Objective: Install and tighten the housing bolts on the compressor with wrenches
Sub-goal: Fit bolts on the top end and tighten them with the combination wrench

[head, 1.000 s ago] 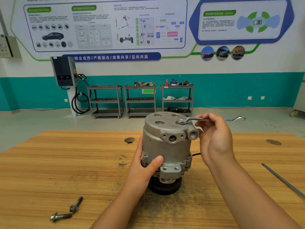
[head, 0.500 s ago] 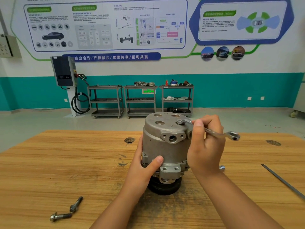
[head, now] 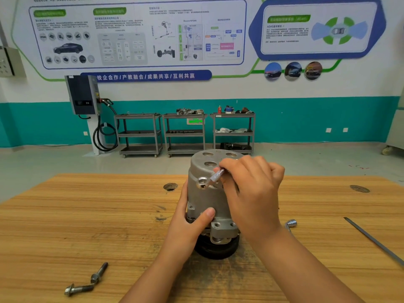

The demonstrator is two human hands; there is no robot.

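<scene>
right hand (head: 251, 189) gripping wrench (head: 215, 177), left hand (head: 192, 221) bracing compressor (head: 203, 193)

wrench (head: 213, 177) swung leftward, right hand (head: 251, 189) following

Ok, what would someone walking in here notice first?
The grey compressor stands upright mid-table on its black pulley, the left hand gripping its side. The right hand holds a wrench at its upper edge. Two loose bolts lie on the wooden table, near left.

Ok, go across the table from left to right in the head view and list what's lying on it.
Loose bolts → compressor, held by both hands → small chrome tool → long thin metal rod.
</scene>
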